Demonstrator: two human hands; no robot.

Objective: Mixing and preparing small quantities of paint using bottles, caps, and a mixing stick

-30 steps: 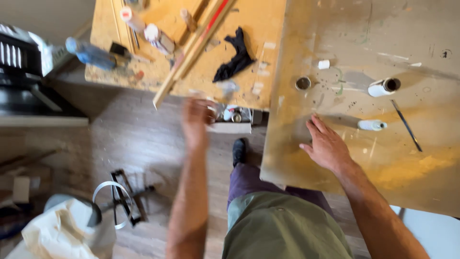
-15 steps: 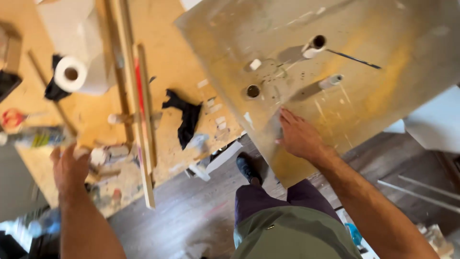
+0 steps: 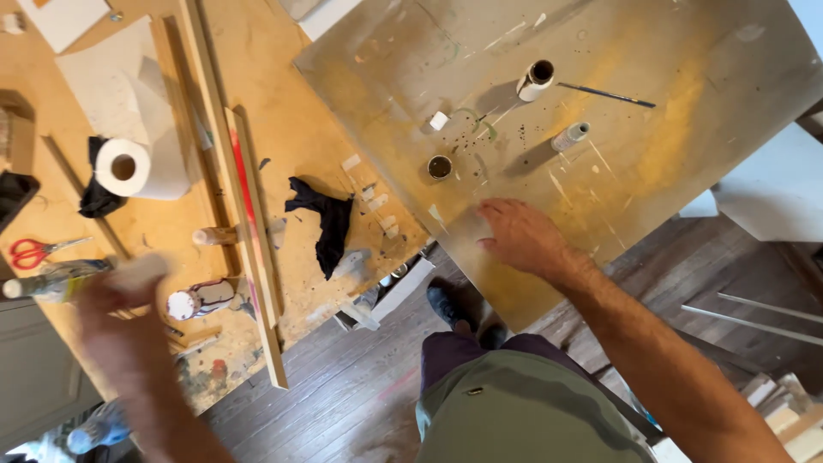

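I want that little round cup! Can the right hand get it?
Probably yes. The right hand rests flat on the board, with the small round cup close beyond its fingertips and nothing between.

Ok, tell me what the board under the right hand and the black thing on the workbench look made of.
Board: seemingly plywood or similar sheet, matte, yellowed, with paint streaks and spatters. Black thing: likely cloth, since it lies limp and crumpled in folds on the workbench.

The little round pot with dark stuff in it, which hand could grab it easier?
Probably the right hand: it rests on the board just below the little pot. The left hand is blurred, far off over the workbench.
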